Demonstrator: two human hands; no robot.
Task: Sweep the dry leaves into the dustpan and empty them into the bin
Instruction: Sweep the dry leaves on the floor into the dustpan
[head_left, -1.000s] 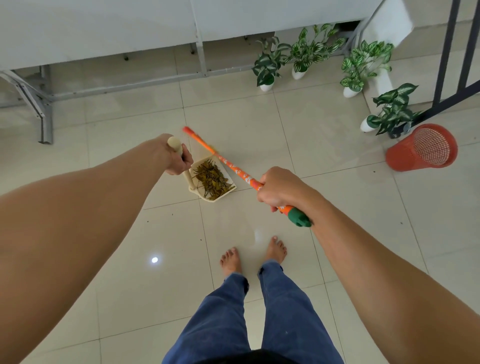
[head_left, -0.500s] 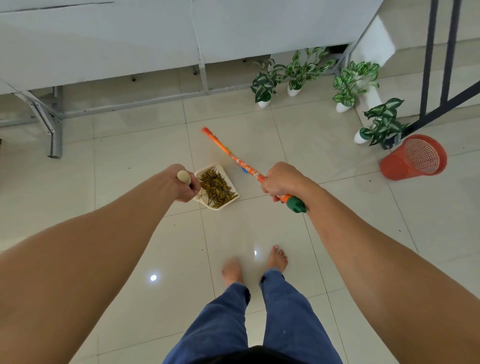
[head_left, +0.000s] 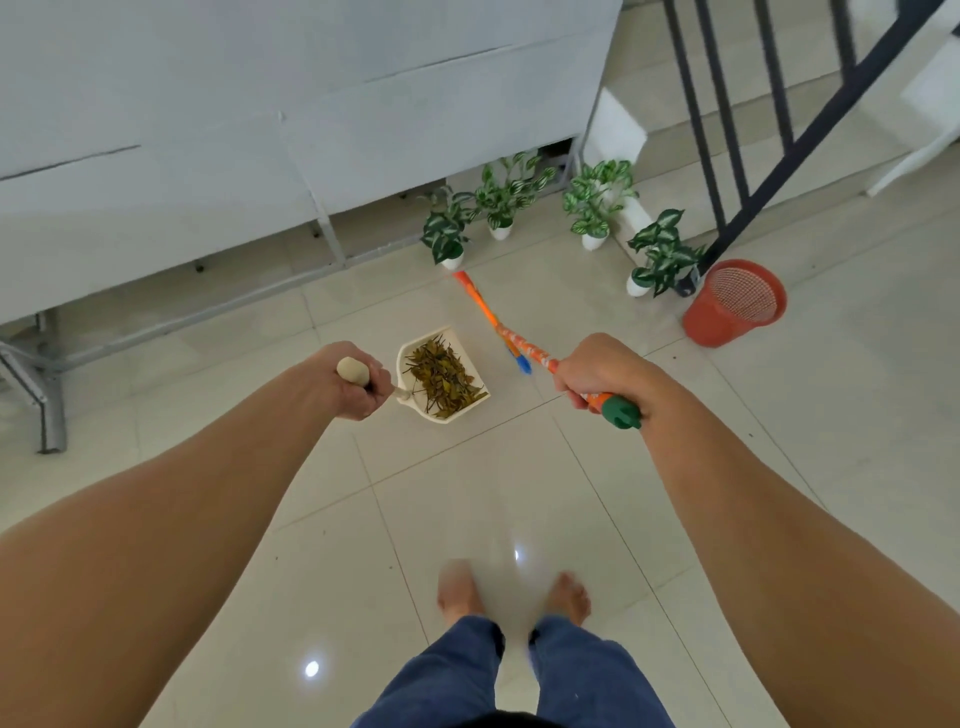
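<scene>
1. Pale tiled floor (head_left: 831, 415) is seen from above and fills most of the view; two light spots are reflected in it.
2. White panels (head_left: 260, 130) on a grey metal frame (head_left: 52, 415) are noted along the floor's far edge; a dark stair railing (head_left: 753, 156) rises at the far right corner.
3. Both bare forearms are stretched forward. Blue trousers (head_left: 571, 675) and two bare feet (head_left: 569, 597), blurred, are seen at the near edge.
4. Red mesh bin (head_left: 709, 325) is set at the foot of the railing, well apart from the dustpan.
5. Four potted plants are lined along the far edge: (head_left: 447, 234), (head_left: 506, 195), (head_left: 595, 200), (head_left: 662, 254); the last is just beside the bin.
6. Orange broom (head_left: 488, 312) is slanted from the first plant's pot back to the right hand (head_left: 592, 371), which is clenched round the shaft just ahead of the green end cap. A small blue part shows beside the shaft; it cannot be identified.
7. Cream dustpan (head_left: 415, 348) is placed mid-floor, between the two hands; whether it rests on the tiles cannot be told.
8. Left hand (head_left: 358, 387) is wrapped round the dustpan's handle, below its rounded knob.
9. Dry leaves (head_left: 441, 379) are heaped inside the dustpan.
</scene>
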